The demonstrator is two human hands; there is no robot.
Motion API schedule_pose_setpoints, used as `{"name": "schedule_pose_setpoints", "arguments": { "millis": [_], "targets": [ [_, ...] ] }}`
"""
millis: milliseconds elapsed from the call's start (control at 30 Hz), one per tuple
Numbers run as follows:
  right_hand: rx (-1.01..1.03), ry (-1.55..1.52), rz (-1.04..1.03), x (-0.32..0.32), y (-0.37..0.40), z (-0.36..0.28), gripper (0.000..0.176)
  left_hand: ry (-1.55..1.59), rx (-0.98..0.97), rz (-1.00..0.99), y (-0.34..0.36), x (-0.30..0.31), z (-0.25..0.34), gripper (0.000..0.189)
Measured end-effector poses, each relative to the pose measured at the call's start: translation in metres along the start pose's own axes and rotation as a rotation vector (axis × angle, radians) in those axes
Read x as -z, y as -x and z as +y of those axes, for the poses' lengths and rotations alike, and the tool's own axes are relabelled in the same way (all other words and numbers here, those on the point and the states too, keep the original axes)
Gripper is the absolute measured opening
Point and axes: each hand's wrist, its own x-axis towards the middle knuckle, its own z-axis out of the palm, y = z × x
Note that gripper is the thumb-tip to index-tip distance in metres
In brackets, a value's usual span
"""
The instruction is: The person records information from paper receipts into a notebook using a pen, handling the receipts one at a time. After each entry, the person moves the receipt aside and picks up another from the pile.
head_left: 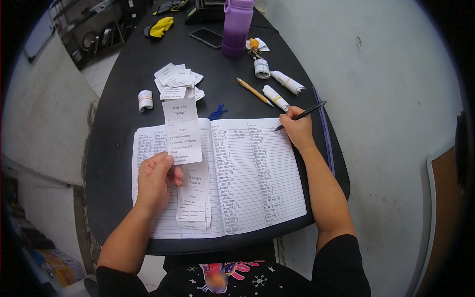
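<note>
My left hand (159, 179) pinches a printed receipt (184, 129) marked Table 5, held over the left page of an open lined notebook (257, 178). Below it, more receipts (193, 200) lie overlapped on that page, the top one marked Table 9. My right hand (297, 127) is closed round a black pen (310, 109), its tip at the upper part of the right page. Handwritten columns fill much of the right page.
Beyond the notebook are a receipt pile (177, 79), rolled papers (145, 100), a wooden pen (255, 92), a phone (206, 38), a purple bottle (237, 27) and a yellow item (161, 27). A wall (386, 99) stands close on the right.
</note>
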Motion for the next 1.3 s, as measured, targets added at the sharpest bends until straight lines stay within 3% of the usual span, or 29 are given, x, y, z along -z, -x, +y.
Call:
{"name": "schedule_pose_setpoints", "arguments": {
  "millis": [233, 333, 433, 1300],
  "targets": [
    [-0.045, 0.036, 0.007, 0.002, 0.002, -0.008, 0.024, -0.045, -0.024, 0.037, 0.000, -0.004, -0.001, 0.026],
    [-0.074, -0.104, 0.035, 0.000, 0.001, -0.002, 0.024, -0.007, 0.007, 0.008, 0.000, -0.001, 0.001, 0.026],
    [-0.007, 0.061, 0.043, 0.000, 0.004, -0.007, 0.025, -0.011, 0.000, 0.002, 0.000, 0.000, 0.001, 0.026],
    [-0.003, 0.037, 0.052, 0.001, 0.003, -0.004, 0.023, -0.014, 0.006, 0.014, 0.001, -0.001, 0.001, 0.026]
  ]
}}
